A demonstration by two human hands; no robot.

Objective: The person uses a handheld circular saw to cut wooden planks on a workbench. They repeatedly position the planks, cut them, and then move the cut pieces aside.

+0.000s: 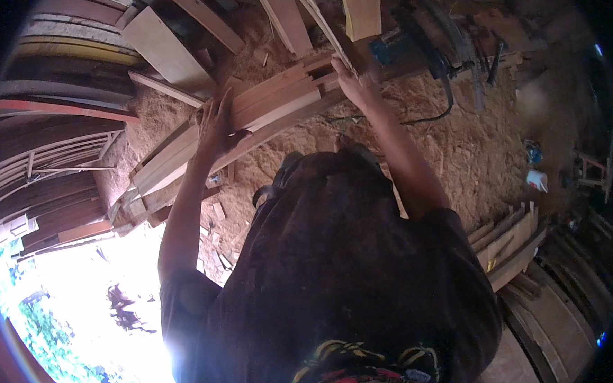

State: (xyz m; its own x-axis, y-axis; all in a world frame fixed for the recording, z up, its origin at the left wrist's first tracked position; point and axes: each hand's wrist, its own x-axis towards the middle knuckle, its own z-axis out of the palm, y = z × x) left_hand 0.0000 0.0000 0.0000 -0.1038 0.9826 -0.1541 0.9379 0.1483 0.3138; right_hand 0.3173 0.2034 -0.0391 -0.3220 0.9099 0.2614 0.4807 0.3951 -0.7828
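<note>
Stacked wooden boards lie on a long beam across the far side in front of me. My left hand rests on the left part of these boards, its fingers spread and thumb apart. Farther right, my right hand is closed around the lower end of a thin wooden strip. That strip slants up and to the left, beyond the boards. Close to the right of this hand sits a blue tool, too blurred to name exactly.
Sawdust covers the ground. A dark cable loops right of my right arm. Loose planks lean at the far side, and timber is stacked at the left. More boards stand at the near right, below a white container.
</note>
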